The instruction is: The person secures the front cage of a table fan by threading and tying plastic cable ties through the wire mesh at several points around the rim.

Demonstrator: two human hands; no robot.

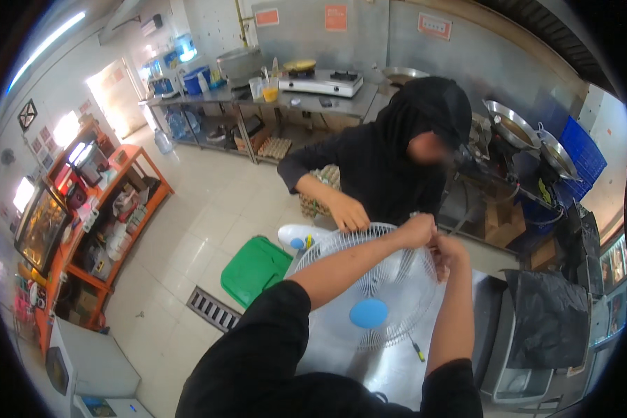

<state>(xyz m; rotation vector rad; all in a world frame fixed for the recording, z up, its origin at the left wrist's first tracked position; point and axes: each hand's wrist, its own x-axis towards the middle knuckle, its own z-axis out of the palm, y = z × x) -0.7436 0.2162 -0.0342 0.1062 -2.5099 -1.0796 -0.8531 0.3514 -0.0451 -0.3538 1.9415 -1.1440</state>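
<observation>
A fan with a round white wire grille (pixel 404 292) and a blue centre cap (pixel 368 313) lies face up on a steel table (pixel 390 380). Both my arms reach across it to the far right rim. My left hand (pixel 416 230) is closed there, its fingertips hidden. Close beside it, my right hand (pixel 453 251) has its fingers bent in at the rim, closed on the grille edge. Opposite me, a co-worker in black (pixel 390 153) rests a hand (pixel 350 212) on the far rim. A small screwdriver (pixel 418 350) with a yellow-green handle lies near the grille.
The fan's white housing (pixel 296 235) sticks out past the far left rim. A green bin lid (pixel 256 270) is left of the table, near a floor drain (pixel 212 310). Black plastic (pixel 547 317) covers something at right. A gas stove (pixel 320 82) stands on the back counter.
</observation>
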